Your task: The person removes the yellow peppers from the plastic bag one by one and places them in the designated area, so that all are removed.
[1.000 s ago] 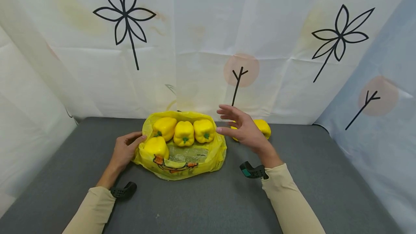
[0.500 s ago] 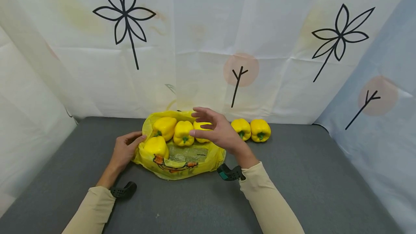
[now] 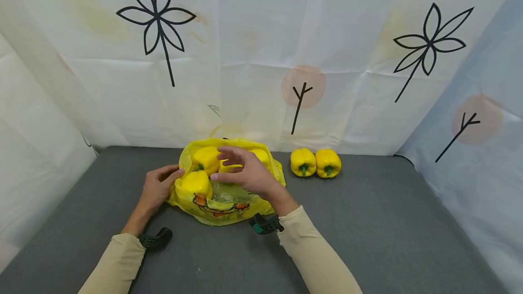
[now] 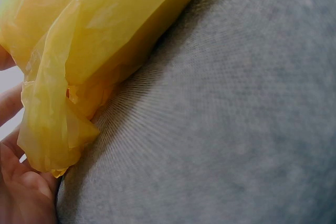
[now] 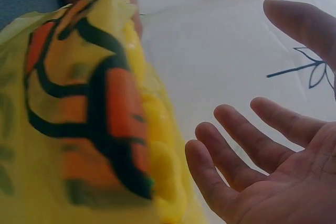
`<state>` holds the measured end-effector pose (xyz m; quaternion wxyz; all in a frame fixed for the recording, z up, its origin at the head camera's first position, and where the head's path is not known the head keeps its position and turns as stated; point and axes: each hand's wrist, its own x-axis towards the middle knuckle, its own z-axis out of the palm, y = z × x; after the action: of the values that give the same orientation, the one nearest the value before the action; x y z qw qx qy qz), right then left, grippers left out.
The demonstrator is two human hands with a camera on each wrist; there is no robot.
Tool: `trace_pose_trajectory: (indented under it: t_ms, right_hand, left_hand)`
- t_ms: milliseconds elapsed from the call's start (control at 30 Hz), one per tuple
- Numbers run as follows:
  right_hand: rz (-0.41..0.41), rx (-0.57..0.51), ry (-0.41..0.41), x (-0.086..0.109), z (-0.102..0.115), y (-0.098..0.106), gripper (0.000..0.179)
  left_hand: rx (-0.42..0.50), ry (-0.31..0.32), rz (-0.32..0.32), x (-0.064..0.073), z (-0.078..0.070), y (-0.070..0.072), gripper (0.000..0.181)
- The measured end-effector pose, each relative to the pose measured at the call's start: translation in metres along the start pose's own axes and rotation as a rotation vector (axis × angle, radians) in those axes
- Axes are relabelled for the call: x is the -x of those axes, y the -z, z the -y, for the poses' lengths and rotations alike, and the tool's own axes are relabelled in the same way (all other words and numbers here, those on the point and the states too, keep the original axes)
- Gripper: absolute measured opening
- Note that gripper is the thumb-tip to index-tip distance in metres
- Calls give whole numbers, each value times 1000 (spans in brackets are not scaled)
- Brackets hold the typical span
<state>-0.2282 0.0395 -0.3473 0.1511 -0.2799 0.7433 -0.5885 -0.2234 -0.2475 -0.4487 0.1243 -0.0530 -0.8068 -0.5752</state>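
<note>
A thin yellow plastic bag with an orange and black print lies with its mouth spread wide, several yellow bell peppers inside. My left hand holds the bag's left rim; in the left wrist view the fingers and thumb are around the crumpled film. Over the bag's middle hovers my right hand, fingers spread and holding nothing, partly hiding the peppers behind it. The right wrist view shows that palm bare beside the printed side of the bag.
Two more yellow bell peppers, one against the other, stand right of the bag near the table's back edge. A white printed cloth rises behind the grey table, with further cloth walls at both sides.
My right hand has moved left from in front of the two outside peppers to above the bag, uncovering those peppers. The left hand stays at the rim.
</note>
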Motion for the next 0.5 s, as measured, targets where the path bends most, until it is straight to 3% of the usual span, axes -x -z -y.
trace_pose_trajectory:
  t_ms: [500]
  right_hand:
    - [13,91,-54,-7,-18,-23,65]
  left_hand:
    - [-4,-19,-6,-3,2,-2,39]
